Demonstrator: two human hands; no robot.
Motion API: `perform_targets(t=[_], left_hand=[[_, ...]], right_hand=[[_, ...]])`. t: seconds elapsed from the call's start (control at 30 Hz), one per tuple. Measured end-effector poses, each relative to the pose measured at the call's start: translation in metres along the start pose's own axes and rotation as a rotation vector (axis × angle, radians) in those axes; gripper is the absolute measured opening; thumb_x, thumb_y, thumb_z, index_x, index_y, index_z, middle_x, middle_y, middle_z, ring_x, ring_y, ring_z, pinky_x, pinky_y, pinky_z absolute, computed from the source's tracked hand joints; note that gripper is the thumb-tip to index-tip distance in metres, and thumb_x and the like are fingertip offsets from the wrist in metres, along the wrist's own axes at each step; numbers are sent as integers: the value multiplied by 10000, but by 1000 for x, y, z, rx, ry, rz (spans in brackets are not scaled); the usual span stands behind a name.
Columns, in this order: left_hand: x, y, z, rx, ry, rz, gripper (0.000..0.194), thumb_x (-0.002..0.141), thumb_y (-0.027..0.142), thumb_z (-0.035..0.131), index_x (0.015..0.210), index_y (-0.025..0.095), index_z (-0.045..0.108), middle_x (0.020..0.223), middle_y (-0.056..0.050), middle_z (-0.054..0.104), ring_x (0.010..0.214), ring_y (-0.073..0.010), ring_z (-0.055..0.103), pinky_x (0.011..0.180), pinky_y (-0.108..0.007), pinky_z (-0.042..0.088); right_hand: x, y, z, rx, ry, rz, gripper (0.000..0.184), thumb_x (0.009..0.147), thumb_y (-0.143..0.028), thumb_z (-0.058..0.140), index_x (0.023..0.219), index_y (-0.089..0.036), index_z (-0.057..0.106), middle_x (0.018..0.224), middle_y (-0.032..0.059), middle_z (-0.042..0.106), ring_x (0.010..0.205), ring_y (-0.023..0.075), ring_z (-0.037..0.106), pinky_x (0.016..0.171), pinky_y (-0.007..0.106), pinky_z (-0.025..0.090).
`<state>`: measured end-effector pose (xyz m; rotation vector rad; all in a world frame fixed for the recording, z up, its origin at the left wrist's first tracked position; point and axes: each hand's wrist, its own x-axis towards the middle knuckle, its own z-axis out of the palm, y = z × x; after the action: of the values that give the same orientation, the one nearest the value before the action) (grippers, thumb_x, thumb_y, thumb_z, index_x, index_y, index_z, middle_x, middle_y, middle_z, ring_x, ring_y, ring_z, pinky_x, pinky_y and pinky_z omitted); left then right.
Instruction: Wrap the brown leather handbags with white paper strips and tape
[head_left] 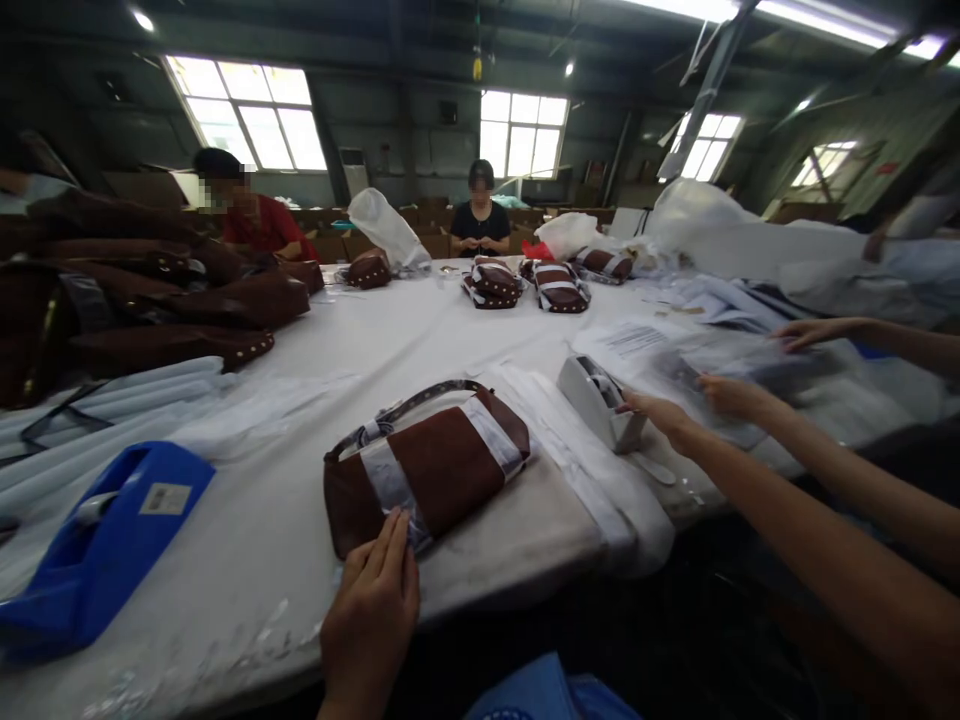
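A brown handbag (450,465) lies on the table in front of me, with two pale translucent wraps round its body. Its strap (420,400), partly covered in film, arches along the far edge. The outstretched fingers of my left hand (375,590) rest flat on the near edge of the left wrap (390,480). To the right of the bag stands a grey-white tape dispenser (589,395) with a roll inside. My right hand (664,418) reaches its front end, fingertips pinched together; anything between them is too small to make out.
A blue tape dispenser (127,540) sits at left, below piled brown bags (165,290). Folded white sheeting (585,470) lies beside the handbag. A co-worker's hands (739,397) handle clear plastic at right. Two people sit across the table near more wrapped bags (559,285).
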<state>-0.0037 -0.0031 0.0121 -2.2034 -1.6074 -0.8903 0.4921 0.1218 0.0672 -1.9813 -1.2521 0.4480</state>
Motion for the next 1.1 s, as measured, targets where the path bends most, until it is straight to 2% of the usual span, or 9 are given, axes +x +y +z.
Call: perform_targets(t=[0.07, 0.17, 0.4, 0.5, 0.63, 0.8, 0.9, 1.0, 1.1], left_hand=[[0, 0, 0, 7, -4, 3, 585, 921, 168, 543, 1490, 243, 428, 1332, -17, 650, 967, -247, 635, 846, -373, 516], [0, 1, 0, 20, -5, 13, 572, 926, 171, 544, 1485, 233, 436, 1331, -24, 651, 966, -238, 636, 851, -368, 518], [1, 2, -3, 1, 9, 12, 581, 925, 173, 539, 1486, 278, 433, 1314, -8, 662, 927, -233, 643, 805, -359, 522], [1, 1, -2, -4, 5, 6, 597, 926, 168, 540, 1499, 276, 411, 1325, 0, 655, 933, -232, 639, 838, -365, 516], [1, 0, 0, 3, -1, 15, 598, 926, 171, 547, 1501, 261, 407, 1333, -2, 650, 956, -230, 637, 862, -368, 513], [1, 0, -1, 19, -12, 23, 583, 932, 194, 549, 1496, 255, 414, 1328, -9, 654, 948, -229, 641, 852, -372, 514], [1, 0, -2, 22, -14, 29, 583, 933, 199, 553, 1496, 253, 413, 1330, -15, 652, 952, -231, 641, 854, -373, 511], [1, -1, -1, 12, -15, 33, 591, 932, 193, 554, 1501, 251, 405, 1327, -18, 654, 956, -232, 636, 869, -373, 507], [1, -2, -1, -8, -25, 39, 605, 934, 189, 545, 1514, 252, 382, 1328, -22, 653, 949, -233, 631, 881, -375, 502]], right_hand=[[1, -2, 4, 108, -42, 91, 310, 756, -482, 656, 691, -193, 745, 864, 112, 753, 899, 303, 681, 810, 448, 546], [-1, -8, 2, 281, -61, 155, 235, 660, -408, 752, 743, -188, 746, 903, 112, 756, 891, 282, 687, 763, 411, 569], [-29, -21, -22, 592, 132, 43, 234, 712, -430, 762, 812, -228, 699, 1300, 80, 642, 1203, 261, 597, 992, 400, 543], [-55, -14, -25, 648, 141, 55, 245, 684, -419, 796, 811, -226, 712, 1197, 85, 689, 1151, 268, 629, 940, 397, 587], [-87, 16, -15, 706, 95, 187, 282, 659, -452, 807, 803, -227, 717, 971, 73, 738, 968, 237, 695, 785, 345, 637], [-88, 52, 6, 503, 109, 175, 382, 633, -563, 752, 789, -216, 718, 852, 72, 741, 691, 201, 684, 658, 355, 626], [-73, 63, 8, 354, 151, 161, 333, 656, -511, 735, 773, -198, 732, 779, 79, 740, 624, 207, 659, 624, 367, 594], [-66, 69, -8, 189, 186, 116, 208, 686, -390, 746, 763, -198, 756, 757, 87, 741, 699, 252, 672, 709, 403, 567], [-69, 70, -41, -66, 159, -111, 130, 763, -263, 690, 847, -227, 783, 933, 90, 758, 918, 295, 679, 877, 423, 522]])
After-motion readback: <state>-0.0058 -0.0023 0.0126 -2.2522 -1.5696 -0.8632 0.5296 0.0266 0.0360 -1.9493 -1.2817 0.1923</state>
